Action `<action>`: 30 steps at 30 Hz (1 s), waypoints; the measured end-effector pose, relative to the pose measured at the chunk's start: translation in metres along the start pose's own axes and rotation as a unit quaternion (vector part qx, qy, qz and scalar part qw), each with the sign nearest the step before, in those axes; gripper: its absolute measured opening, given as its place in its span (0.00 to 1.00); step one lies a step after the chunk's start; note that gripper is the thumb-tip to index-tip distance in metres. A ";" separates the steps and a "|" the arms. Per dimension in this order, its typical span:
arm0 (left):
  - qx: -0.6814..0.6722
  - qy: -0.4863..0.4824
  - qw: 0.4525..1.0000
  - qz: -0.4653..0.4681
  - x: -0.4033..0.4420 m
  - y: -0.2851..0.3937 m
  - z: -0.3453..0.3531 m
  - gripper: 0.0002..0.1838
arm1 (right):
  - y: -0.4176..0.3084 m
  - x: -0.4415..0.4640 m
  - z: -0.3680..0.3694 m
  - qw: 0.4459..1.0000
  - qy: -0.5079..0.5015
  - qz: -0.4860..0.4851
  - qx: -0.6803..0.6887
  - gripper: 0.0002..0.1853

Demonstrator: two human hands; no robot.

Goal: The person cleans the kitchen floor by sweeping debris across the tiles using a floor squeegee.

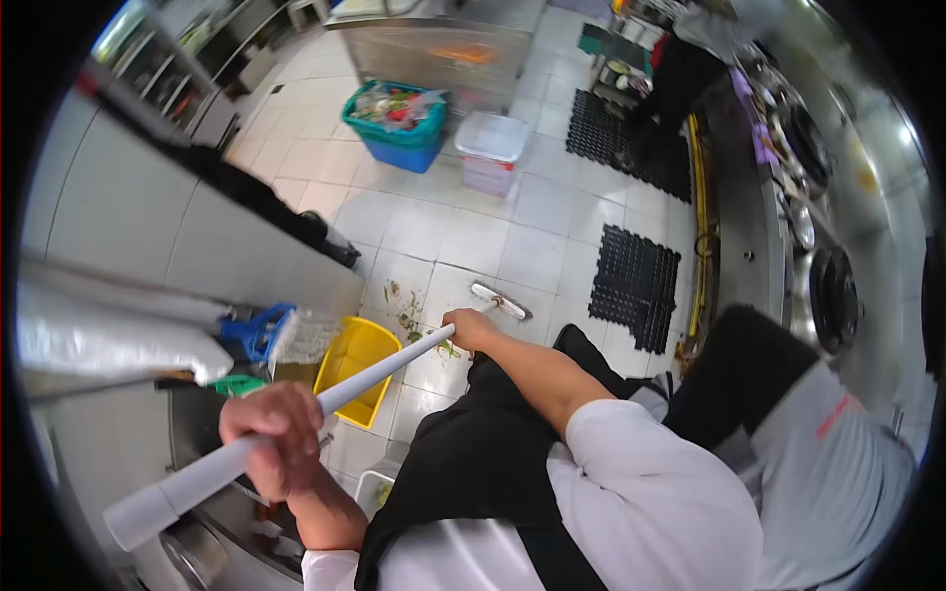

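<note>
A long white pole point(384, 369) runs from the lower left toward the middle of the floor. My left hand point(271, 433) is wrapped round its upper part, near the thick end. Further down, my right hand point(471, 330) grips the same pole. At the far end a flat white brush head point(501, 300) rests on the tiles, just beyond my right hand. Green and brown food scraps point(409, 313) lie scattered on the floor to the left of the brush head.
A yellow bucket point(357, 369) stands left of the pole. Ahead are a blue bin point(404, 153) of waste and a lidded white container point(488, 158). Black mats point(636, 286) lie at right, beside the stoves point(823, 286). One person point(818, 443) is close at right, another point(675, 74) further off.
</note>
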State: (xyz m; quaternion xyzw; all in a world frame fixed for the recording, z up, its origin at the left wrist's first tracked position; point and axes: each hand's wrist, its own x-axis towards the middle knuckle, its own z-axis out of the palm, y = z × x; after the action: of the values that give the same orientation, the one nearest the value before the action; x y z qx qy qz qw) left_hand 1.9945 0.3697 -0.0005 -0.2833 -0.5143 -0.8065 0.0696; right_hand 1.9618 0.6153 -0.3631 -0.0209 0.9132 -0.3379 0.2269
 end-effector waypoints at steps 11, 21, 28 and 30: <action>-0.157 -0.096 0.983 0.022 0.162 -0.076 0.073 0.15 | 0.105 0.024 -0.100 0.999 -0.016 0.018 0.035 0.15; -0.292 -0.203 0.935 0.010 0.325 -0.192 0.096 0.17 | 0.206 0.060 -0.222 0.994 0.049 0.093 0.020 0.17; -0.356 -0.497 0.787 -0.091 0.442 -0.325 0.167 0.20 | 0.297 0.066 -0.316 0.949 0.208 0.235 0.019 0.06; -0.314 -0.467 0.819 -0.112 0.442 -0.342 0.202 0.16 | 0.337 0.056 -0.344 0.934 0.284 0.219 0.006 0.20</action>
State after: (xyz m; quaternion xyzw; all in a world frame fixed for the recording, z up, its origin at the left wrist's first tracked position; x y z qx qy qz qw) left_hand 1.5679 0.7824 0.0259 -0.5728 -0.2319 -0.6978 -0.3622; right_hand 1.8026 1.0731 -0.3665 0.2776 0.9195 -0.2770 0.0269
